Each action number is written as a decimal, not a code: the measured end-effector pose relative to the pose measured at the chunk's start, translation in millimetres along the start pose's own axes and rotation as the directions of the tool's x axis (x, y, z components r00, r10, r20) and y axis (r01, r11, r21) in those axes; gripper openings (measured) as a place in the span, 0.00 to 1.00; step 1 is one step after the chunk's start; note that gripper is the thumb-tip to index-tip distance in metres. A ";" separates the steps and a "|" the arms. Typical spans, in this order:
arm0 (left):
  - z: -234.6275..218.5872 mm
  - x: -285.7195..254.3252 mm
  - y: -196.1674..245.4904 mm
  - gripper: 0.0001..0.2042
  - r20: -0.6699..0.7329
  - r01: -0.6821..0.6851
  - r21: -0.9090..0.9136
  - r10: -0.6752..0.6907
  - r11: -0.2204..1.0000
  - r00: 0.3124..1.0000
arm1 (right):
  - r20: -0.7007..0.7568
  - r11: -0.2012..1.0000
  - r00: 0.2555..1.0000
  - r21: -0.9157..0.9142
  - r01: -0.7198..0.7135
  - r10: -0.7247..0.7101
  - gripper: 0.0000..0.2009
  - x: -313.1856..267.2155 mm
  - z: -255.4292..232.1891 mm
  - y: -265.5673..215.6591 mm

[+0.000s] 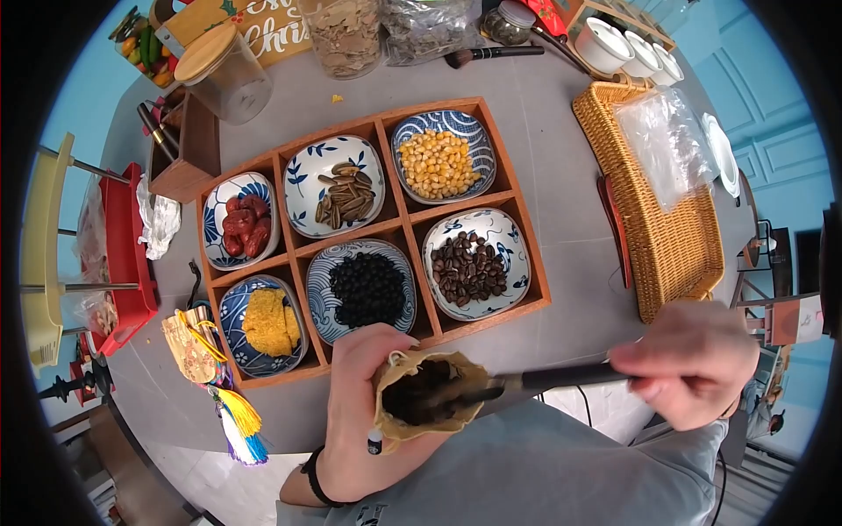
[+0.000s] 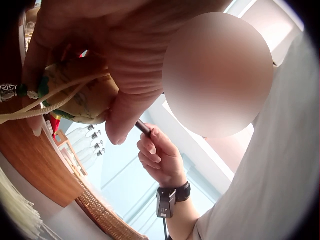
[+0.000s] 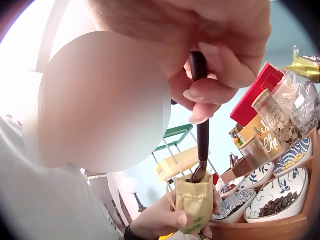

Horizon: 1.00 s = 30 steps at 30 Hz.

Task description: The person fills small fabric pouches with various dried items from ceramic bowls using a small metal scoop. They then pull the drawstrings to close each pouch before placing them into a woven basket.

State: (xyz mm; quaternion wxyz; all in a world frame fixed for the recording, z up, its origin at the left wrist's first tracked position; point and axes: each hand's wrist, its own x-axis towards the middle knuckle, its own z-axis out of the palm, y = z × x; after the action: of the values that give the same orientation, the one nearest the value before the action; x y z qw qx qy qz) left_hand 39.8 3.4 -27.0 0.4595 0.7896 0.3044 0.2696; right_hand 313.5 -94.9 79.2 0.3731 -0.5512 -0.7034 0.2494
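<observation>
My left hand (image 1: 355, 456) grips a small yellow drawstring pouch (image 3: 194, 202), its gathered mouth facing up and dark inside. In my right hand (image 1: 693, 359) is a spoon (image 3: 202, 142), its dark handle pinched between fingers and thumb. The spoon's metal end dips into the pouch mouth and looks blurred in the head view. Just beyond the left hand stands a wooden divided tray (image 1: 528, 237). Its bowls hold coffee beans (image 1: 469, 270), black beans (image 1: 367, 289), yellow crumbly stuff (image 1: 270, 322), red dates (image 1: 246, 226), striped seeds (image 1: 349, 195) and corn kernels (image 1: 436, 165).
A wicker basket (image 1: 649, 254) with a clear plastic bag (image 1: 667, 145) lies to the right. Jars, including a wooden-lidded one (image 1: 232, 79), and a brush (image 1: 491, 54) line the back. On the left are a tasselled ornament (image 1: 197, 346) and a red bin (image 1: 132, 263).
</observation>
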 end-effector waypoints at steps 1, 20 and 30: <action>1.2 0.5 0.0 0.43 -0.003 -0.015 0.000 0.015 1.000 1.000 | -0.020 0.999 0.999 -0.015 0.042 -0.043 0.09 -1.9 1.8 1.5; -2.6 -5.2 -1.9 0.42 -0.009 -0.008 -0.051 0.008 0.999 1.000 | 0.029 0.948 0.997 -0.310 0.075 -0.070 0.10 -0.5 13.5 70.0; -1.6 -5.1 -2.2 0.43 -0.023 -0.001 0.062 0.002 0.998 1.000 | -0.060 0.889 0.998 -0.457 -0.017 -0.012 0.09 -3.6 13.7 66.8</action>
State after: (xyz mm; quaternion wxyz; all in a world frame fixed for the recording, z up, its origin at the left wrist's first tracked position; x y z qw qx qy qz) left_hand 34.8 1.4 -29.0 0.4311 0.8005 0.3172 0.2696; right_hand 342.3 -79.6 19.2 0.2541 -0.6317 -0.7299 0.0604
